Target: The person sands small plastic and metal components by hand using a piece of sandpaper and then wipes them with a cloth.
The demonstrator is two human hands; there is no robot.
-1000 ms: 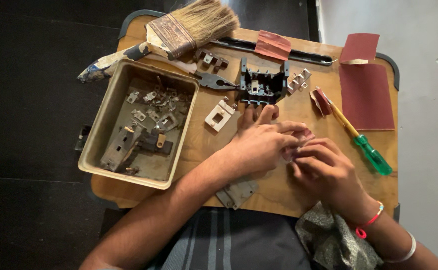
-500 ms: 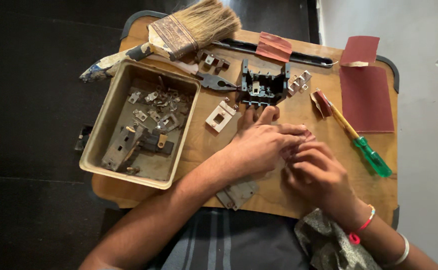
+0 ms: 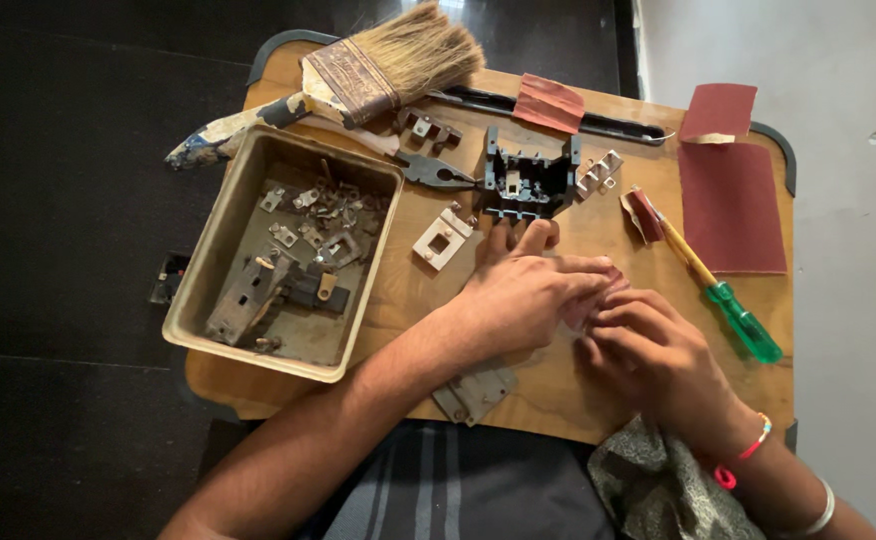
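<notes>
The left hand [image 3: 518,300] and right hand [image 3: 658,355] meet on the smooth wooden surface [image 3: 558,385]. Their fingers [image 3: 583,270] are curled close around a small reddish piece [image 3: 608,285], mostly hidden. A black plastic block [image 3: 528,180] sits just above; a dusty tray [image 3: 378,270] holds rusty metal bits.

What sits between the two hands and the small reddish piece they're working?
Nothing visible. The left hand and right hand meet fingertip to fingertip over the small reddish piece, mostly hidden by their fingers. The screwdriver lies off to the right, apart.
</notes>
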